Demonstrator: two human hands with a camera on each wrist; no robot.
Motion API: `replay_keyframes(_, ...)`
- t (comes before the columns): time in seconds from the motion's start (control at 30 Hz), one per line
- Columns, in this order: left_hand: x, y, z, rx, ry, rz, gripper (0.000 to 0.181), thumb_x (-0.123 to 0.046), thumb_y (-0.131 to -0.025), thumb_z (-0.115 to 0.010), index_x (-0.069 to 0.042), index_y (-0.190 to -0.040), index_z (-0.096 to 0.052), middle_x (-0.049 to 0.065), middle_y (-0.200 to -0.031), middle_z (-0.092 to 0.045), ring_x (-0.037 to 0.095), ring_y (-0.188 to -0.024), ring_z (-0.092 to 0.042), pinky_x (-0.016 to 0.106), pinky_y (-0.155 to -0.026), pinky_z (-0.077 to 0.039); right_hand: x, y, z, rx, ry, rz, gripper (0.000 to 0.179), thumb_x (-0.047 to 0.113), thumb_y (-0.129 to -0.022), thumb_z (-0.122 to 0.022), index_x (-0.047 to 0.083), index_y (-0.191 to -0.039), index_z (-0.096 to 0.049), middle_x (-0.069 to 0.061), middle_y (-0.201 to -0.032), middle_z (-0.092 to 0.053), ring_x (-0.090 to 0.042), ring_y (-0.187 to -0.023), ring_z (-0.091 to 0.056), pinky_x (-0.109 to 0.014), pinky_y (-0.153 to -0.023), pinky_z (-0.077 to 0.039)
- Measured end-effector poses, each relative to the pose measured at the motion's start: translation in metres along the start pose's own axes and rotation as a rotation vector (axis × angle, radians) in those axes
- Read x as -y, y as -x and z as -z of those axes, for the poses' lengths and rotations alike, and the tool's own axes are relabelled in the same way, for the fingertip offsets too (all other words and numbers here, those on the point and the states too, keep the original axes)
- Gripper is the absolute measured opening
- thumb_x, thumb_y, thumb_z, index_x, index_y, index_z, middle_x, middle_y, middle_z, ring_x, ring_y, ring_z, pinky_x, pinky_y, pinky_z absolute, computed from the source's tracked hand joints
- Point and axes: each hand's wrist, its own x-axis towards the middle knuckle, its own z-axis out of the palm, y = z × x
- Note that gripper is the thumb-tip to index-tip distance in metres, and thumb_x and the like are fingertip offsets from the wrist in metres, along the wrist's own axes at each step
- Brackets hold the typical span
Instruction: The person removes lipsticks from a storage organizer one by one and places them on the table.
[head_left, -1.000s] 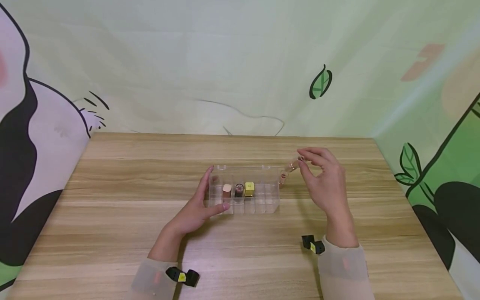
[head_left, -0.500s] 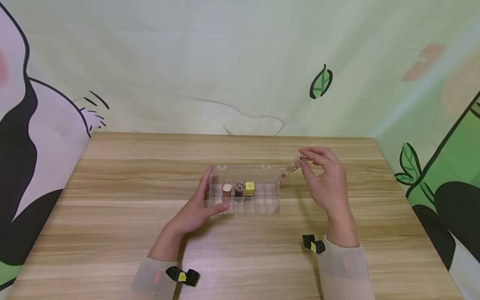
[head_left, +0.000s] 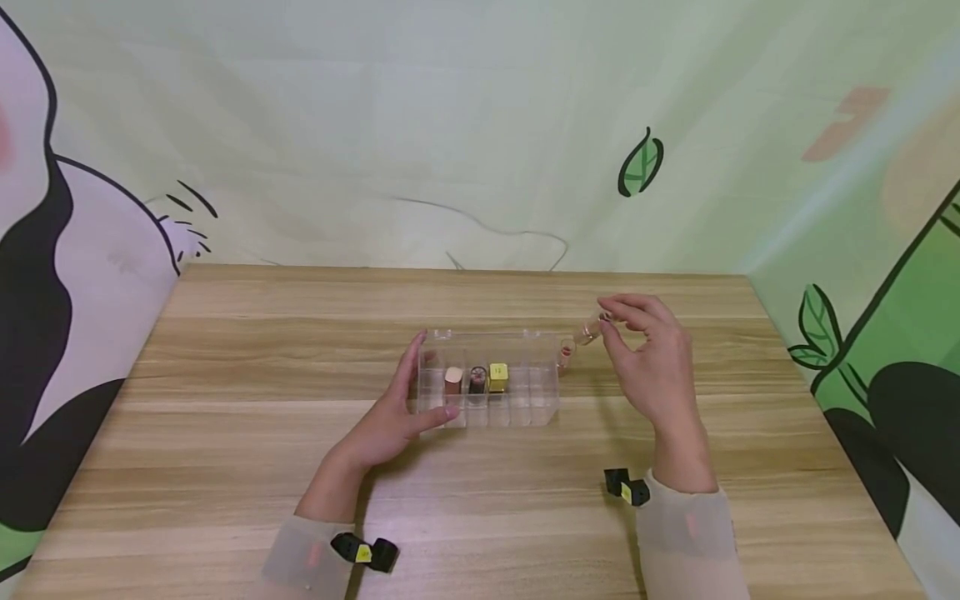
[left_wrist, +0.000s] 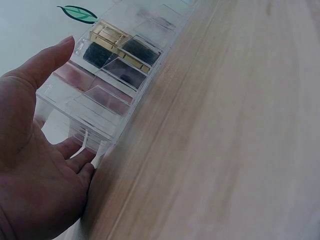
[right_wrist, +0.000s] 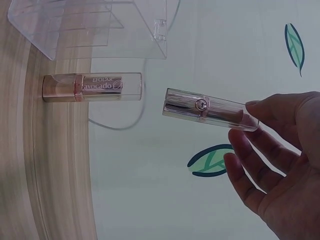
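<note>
A clear compartment organizer (head_left: 538, 392) stands on the table, its left end gripped by my left hand (head_left: 382, 425). In the left wrist view the thumb (left_wrist: 52, 60) lies along one side and the fingers curl round the other. Three lipsticks stand in its compartments: a copper one (head_left: 453, 382), a black one (head_left: 478, 381) and a gold one (head_left: 498, 377). With thumb and fingertips my right hand (head_left: 652, 358) pinches one end of a clear-cased lipstick (right_wrist: 205, 110), held above the table. Beside the organizer's right end stands another clear-cased lipstick (right_wrist: 102, 87), lettered "avocado".
The wooden table (head_left: 495, 517) reaches back to a pale printed backdrop (head_left: 337, 150) with leaf drawings. Small black devices with yellow marks sit at both wrists, the right one (head_left: 626, 489) and the left one (head_left: 365, 552).
</note>
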Motion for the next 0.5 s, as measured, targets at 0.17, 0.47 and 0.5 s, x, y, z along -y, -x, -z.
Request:
replay_keyframes(0.17, 0.0000, 0.0001, 0.0003, 0.001, 0.004, -0.001, 0.117, -0.035, -0.093, -0.086, -0.058, -0.165, 0.002, 0.006, -0.176, -0.021, 0.036, -0.165, -0.006, 0.067, -0.128, -0.003, 0.0004, -0.0005, -0.0001, 0.003, 0.001, -0.003, 0.023, -0.005, -0.095, -0.076, -0.002, -0.117, -0.080, -0.016, -0.122, -0.073, -0.032, -0.106, -0.071, -0.034, -0.088, -0.050)
replay_keyframes(0.47, 0.0006, -0.0001, 0.0001, -0.001, 0.001, -0.003, 0.116, -0.036, -0.093, -0.086, -0.059, -0.165, 0.002, 0.006, -0.176, -0.021, 0.037, -0.164, -0.007, 0.068, -0.128, -0.003, 0.0010, -0.0003, 0.0006, 0.012, 0.005, -0.024, 0.023, -0.006, -0.096, -0.074, -0.002, -0.118, -0.080, -0.016, -0.123, -0.072, -0.032, -0.106, -0.070, -0.039, -0.087, -0.050)
replay_keyframes(0.5, 0.0006, 0.0000, 0.0001, -0.002, 0.001, -0.003, 0.116, -0.035, -0.093, -0.086, -0.059, -0.165, 0.002, 0.006, -0.176, -0.021, 0.037, -0.164, -0.007, 0.068, -0.128, -0.003, 0.0006, -0.0002, 0.0005, 0.012, 0.007, -0.026, 0.023, -0.006, -0.095, -0.075, -0.002, -0.117, -0.080, -0.016, -0.123, -0.072, -0.033, -0.106, -0.070, -0.039, -0.087, -0.050)
